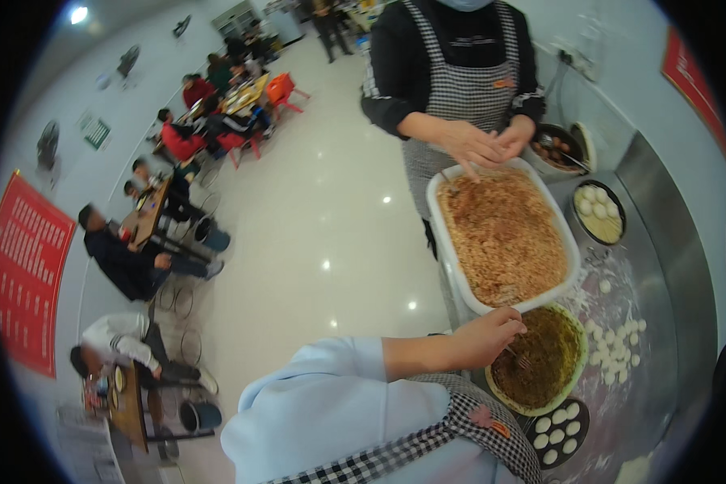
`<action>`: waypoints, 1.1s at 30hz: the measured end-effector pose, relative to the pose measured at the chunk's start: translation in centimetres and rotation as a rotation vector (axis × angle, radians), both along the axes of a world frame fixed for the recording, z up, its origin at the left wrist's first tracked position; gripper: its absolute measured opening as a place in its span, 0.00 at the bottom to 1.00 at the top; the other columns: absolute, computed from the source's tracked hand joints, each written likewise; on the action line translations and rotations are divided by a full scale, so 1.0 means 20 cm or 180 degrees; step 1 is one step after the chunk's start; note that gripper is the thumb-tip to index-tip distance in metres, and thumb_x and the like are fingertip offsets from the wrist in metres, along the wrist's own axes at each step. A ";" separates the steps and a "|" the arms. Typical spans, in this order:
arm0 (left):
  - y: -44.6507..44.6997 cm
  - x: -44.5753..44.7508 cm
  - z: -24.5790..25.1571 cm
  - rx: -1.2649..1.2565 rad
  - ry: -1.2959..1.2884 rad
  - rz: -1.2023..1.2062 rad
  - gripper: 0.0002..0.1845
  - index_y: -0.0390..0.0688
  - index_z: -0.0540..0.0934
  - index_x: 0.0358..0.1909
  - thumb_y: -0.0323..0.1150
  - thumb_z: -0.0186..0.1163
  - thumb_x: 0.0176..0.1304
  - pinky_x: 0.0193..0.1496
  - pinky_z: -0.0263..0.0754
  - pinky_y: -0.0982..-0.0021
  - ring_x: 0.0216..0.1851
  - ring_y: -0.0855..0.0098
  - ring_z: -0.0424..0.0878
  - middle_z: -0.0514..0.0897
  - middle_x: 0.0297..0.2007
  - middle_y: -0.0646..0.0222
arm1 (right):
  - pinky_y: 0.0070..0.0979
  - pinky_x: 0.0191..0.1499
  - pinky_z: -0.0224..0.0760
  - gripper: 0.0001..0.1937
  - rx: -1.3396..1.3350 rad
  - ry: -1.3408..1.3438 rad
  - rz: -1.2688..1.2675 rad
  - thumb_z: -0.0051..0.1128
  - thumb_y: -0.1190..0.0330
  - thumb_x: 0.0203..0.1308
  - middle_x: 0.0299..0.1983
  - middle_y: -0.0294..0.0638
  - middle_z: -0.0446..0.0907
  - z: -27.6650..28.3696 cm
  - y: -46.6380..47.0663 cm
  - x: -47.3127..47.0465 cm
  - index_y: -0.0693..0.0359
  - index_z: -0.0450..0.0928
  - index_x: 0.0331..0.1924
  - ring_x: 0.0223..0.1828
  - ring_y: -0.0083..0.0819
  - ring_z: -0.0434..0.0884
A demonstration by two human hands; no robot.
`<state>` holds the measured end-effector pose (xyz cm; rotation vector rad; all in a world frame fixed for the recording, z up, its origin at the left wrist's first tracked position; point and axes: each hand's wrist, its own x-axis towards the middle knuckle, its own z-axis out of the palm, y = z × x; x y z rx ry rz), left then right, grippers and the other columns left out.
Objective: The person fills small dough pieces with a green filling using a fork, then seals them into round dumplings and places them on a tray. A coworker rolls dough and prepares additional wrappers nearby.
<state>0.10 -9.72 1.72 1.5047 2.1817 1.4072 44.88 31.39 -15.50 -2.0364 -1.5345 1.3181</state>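
Observation:
My left hand (493, 337) reaches in from a light blue sleeve, over the rim of a pale green bowl (570, 396) of brown-green filling. Its fingertips are drawn together near the corner of a large white tray (576, 266). A metal fork (523, 362) rests its tines in the filling, and its handle runs up under my hand. Whether my fingers grip the handle is hidden. My right hand is out of view. Reddish-brown chopped filling (502, 236) fills the tray. Beside the bowl, a dark round pan (561, 451) holds several white dough rounds.
Small dough pieces (614, 351) lie on the floured steel worktop (647, 399). A co-worker in a checked apron (469, 91) holds both hands together over the tray's far end. Beyond are a black pan of dough balls (599, 212) and a pot (556, 148). Diners sit left.

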 end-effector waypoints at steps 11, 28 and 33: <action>0.39 0.27 0.05 -0.0671 -0.0670 -0.1702 0.13 0.41 0.79 0.50 0.26 0.60 0.63 0.50 0.75 0.60 0.46 0.54 0.80 0.80 0.45 0.57 | 0.25 0.48 0.72 0.24 0.1382 0.1246 -0.0377 0.55 0.66 0.66 0.49 0.44 0.76 0.41 -0.74 -0.01 0.68 0.68 0.63 0.48 0.31 0.78; 0.11 0.17 0.04 -0.1337 -0.2037 -0.0350 0.16 0.34 0.82 0.46 0.36 0.64 0.63 0.41 0.77 0.66 0.37 0.65 0.85 0.87 0.36 0.57 | 0.30 0.45 0.77 0.09 -0.1564 0.2776 0.1871 0.50 0.71 0.72 0.39 0.44 0.81 0.80 -1.27 -1.42 0.69 0.72 0.49 0.39 0.30 0.82; 0.13 0.14 0.03 -0.1305 -0.2424 -0.0426 0.17 0.33 0.83 0.47 0.38 0.62 0.68 0.38 0.78 0.70 0.33 0.73 0.83 0.87 0.33 0.63 | 0.29 0.43 0.79 0.11 -0.1763 0.2890 0.1590 0.50 0.72 0.71 0.43 0.46 0.81 0.79 -1.26 -1.41 0.70 0.73 0.51 0.39 0.32 0.83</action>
